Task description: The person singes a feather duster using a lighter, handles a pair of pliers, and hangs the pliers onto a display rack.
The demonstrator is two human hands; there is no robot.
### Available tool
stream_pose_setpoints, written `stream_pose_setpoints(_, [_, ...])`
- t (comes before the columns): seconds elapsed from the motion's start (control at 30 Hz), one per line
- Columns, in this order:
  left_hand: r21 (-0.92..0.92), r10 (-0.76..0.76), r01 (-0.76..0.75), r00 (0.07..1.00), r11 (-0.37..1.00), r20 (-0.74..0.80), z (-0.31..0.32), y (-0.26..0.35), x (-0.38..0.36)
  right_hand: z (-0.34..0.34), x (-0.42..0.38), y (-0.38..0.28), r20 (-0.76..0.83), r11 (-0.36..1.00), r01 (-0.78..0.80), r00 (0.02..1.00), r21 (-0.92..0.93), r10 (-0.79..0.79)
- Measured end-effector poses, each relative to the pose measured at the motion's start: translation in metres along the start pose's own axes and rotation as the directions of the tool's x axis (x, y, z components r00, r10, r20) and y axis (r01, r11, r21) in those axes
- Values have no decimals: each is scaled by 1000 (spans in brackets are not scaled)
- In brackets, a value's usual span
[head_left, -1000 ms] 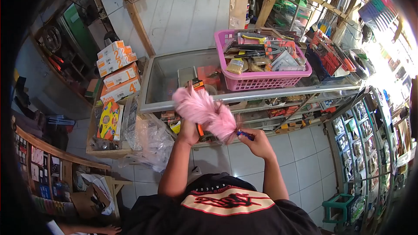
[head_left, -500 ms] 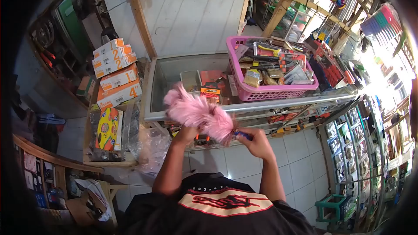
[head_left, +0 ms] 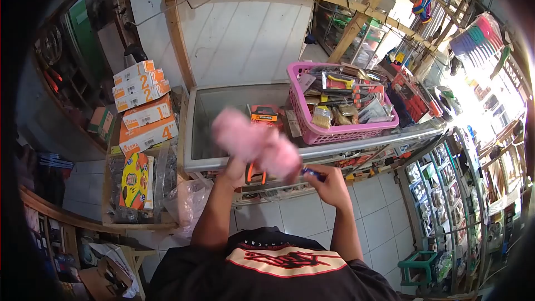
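Observation:
My right hand [head_left: 332, 187] grips the dark blue handle of a pink feather duster [head_left: 245, 136], whose fluffy head is blurred by motion. The duster reaches left across the front of my left hand [head_left: 236, 173] and hides part of its fingers. In my left hand is an orange-handled tool [head_left: 263, 177], with its handles showing below the duster. Above the pink head shows a black and orange card [head_left: 264, 113] marked CAMEL, seemingly part of the same pack. The join between card and handles is covered.
A glass display counter [head_left: 214, 163] stands before me, bearing a pink basket [head_left: 345, 134] of packaged tools and brushes. Stacked orange and white boxes [head_left: 146, 112] and a yellow pack [head_left: 134, 180] are at left. A green stool [head_left: 418, 261] stands at lower right.
The duster head has turned from sharp to blurred, still across my left hand. The CAMEL card sits slightly higher against the counter. The whole view has tilted a little.

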State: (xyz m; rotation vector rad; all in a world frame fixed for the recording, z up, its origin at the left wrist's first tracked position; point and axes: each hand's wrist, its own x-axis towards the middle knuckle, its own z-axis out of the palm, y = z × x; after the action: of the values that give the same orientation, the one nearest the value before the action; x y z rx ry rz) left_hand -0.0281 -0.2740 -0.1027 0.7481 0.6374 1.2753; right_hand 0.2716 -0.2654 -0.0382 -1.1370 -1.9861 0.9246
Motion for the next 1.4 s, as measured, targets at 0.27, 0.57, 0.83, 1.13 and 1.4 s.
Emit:
stream_pose_setpoints(0.27, [-183,-62,44,993,982,-95,14,-9,7,-1,-4,10,-14,1000,-18,1000,1,18])
stream_pose_setpoints(0.57, [-467,-79,122,991,876,112,-5,-14,4,-11,-10,15,63,994,-99,993,34,97])
stream_pose_setpoints(0.83, [-284,-17,-17,993,959,-116,10,-1,-2,-8,-9,9,50,996,-74,996,50,71])
stream_pose_setpoints(1.13, [-281,-21,34,999,959,51,-3,-6,-5,-14,-24,12,78,988,-144,987,56,139])
stream_pose_setpoints(1.4, [-368,18,-3,999,930,38,-4,0,-13,-6,-25,24,-6,984,-124,992,130,126])
